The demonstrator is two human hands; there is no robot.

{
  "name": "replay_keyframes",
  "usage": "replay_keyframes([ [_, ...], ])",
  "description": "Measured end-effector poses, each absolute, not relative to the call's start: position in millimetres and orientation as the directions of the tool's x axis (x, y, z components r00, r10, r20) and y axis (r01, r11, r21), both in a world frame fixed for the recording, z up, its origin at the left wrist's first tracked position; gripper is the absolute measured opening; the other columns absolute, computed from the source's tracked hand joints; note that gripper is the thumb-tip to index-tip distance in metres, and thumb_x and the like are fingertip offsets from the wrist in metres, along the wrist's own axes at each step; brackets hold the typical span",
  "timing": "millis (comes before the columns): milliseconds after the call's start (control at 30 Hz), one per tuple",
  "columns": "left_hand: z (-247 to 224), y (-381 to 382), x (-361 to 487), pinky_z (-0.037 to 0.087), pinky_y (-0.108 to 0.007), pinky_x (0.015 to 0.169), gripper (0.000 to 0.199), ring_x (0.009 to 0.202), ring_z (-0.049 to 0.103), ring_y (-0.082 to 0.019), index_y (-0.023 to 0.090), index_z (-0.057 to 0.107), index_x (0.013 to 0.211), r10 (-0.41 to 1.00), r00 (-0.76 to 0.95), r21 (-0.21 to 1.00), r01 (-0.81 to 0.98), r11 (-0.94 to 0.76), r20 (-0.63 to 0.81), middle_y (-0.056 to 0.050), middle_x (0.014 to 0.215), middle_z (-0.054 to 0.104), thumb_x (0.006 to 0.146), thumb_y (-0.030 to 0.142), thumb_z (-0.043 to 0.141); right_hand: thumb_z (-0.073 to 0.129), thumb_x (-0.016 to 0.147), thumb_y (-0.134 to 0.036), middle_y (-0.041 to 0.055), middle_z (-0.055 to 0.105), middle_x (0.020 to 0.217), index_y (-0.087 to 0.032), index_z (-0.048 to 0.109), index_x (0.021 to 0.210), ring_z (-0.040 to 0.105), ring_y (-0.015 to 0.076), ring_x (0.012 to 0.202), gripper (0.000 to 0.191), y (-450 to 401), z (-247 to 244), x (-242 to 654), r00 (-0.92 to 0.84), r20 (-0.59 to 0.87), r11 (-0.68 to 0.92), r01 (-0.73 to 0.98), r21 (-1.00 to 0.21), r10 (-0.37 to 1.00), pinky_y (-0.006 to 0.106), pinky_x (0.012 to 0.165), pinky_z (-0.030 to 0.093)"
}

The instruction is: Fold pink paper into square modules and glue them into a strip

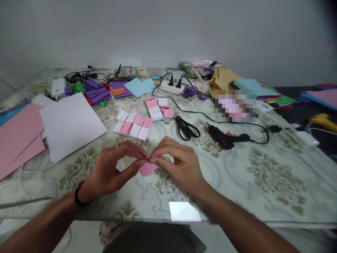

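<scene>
Pink paper point(149, 159) | near middle, above tabletop point(231, 189) | left hand point(109, 170): pinching left end | right hand point(183, 163): pinching right end | likely very light, bendy, creases or tears easily | best held by edges, soft pinch, no squeezing flat

There's open room rightward over the pale, gold-patterned tabletop point(234, 172), but beyond the bare right hand point(180, 163), black loop-handled scissors point(183, 127) and a black, orange-triggered glue gun point(222, 138) bar the way!
</scene>
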State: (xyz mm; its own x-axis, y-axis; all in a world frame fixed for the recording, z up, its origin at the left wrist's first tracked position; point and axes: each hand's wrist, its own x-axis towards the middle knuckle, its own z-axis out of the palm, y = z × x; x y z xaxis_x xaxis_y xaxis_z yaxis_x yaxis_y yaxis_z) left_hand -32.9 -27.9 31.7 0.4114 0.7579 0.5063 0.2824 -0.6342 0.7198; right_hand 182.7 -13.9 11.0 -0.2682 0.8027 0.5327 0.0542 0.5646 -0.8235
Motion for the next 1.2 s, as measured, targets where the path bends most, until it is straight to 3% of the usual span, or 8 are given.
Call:
replay_keyframes([
  [267, 32, -34, -28, 0.061, -0.031, 0.073, 0.011, 0.086, 0.075, -0.017, 0.024, 0.072, 0.094, 0.796, 0.345, 0.756, 0.278, -0.593, 0.497, -0.003, 0.096, 0.078, 0.094, 0.012, 0.07, 0.076, 0.094, -0.031, 0.0021, 0.072, 0.076, -0.026, 0.082, 0.089, 0.066, 0.0167, 0.073, 0.009, -13, 10, 183, -0.294, 0.458, 0.482, 0.01, -0.876, 0.839, 0.033, 0.067, 0.053],
  [400, 27, -32, -28, 0.062, -0.031, 0.075, 0.02, 0.087, 0.075, -0.018, 0.023, 0.069, 0.106, 0.79, 0.314, 0.743, 0.281, -0.607, 0.527, -0.004, 0.096, 0.078, 0.09, 0.015, 0.077, 0.077, 0.094, -0.035, 0.0019, 0.072, 0.075, -0.025, 0.082, 0.087, 0.066, 0.0165, 0.071, 0.012, -11, 10, 183, -0.315, 0.442, 0.469, 0.013, -0.883, 0.84, 0.032, 0.066, 0.053],
  [500, 28, -30, -29, 0.063, -0.027, 0.071, 0.027, 0.086, 0.074, -0.017, 0.023, 0.069, 0.113, 0.789, 0.353, 0.727, 0.321, -0.607, 0.503, -0.004, 0.097, 0.078, 0.088, 0.019, 0.08, 0.075, 0.095, -0.033, 0.0018, 0.071, 0.074, -0.024, 0.082, 0.088, 0.065, 0.0161, 0.072, 0.014, -11, 10, 183, -0.378, 0.466, 0.513, 0.029, -0.858, 0.8, 0.031, 0.066, 0.053],
  [667, 36, -25, -31, 0.061, -0.028, 0.07, 0.004, 0.079, 0.074, -0.016, 0.024, 0.075, 0.093, 0.757, 0.428, 0.672, 0.365, -0.644, 0.493, -0.002, 0.089, 0.079, 0.092, 0.021, 0.076, 0.072, 0.098, -0.033, 0.0019, 0.073, 0.076, -0.026, 0.082, 0.089, 0.064, 0.0167, 0.072, 0.015, -10, 11, 183, -0.43, 0.492, 0.562, 0.042, -0.826, 0.757, 0.033, 0.067, 0.053],
  [800, 39, -25, -32, 0.06, -0.029, 0.069, 0.004, 0.077, 0.074, -0.016, 0.025, 0.074, 0.089, 0.791, 0.441, 0.691, 0.407, -0.598, 0.424, -0.001, 0.086, 0.08, 0.092, 0.026, 0.076, 0.07, 0.099, -0.035, 0.0026, 0.074, 0.076, -0.026, 0.083, 0.09, 0.064, 0.017, 0.072, 0.018, -9, 13, 186, -0.45, 0.503, 0.583, 0.049, -0.811, 0.738, 0.033, 0.067, 0.054],
  [1200, 31, -25, -32, 0.05, -0.025, 0.07, 0.014, 0.075, 0.064, -0.012, 0.021, 0.065, 0.086, 0.797, 0.509, 0.724, 0.409, -0.556, 0.325, 0.002, 0.085, 0.069, 0.089, 0.009, 0.071, 0.066, 0.101, -0.023, 0.0037, 0.076, 0.081, -0.023, 0.08, 0.093, 0.064, 0.0178, 0.076, 0.016, -6, 8, 189, -0.541, 0.579, 0.726, 0.088, -0.682, 0.61, 0.035, 0.073, 0.055],
])
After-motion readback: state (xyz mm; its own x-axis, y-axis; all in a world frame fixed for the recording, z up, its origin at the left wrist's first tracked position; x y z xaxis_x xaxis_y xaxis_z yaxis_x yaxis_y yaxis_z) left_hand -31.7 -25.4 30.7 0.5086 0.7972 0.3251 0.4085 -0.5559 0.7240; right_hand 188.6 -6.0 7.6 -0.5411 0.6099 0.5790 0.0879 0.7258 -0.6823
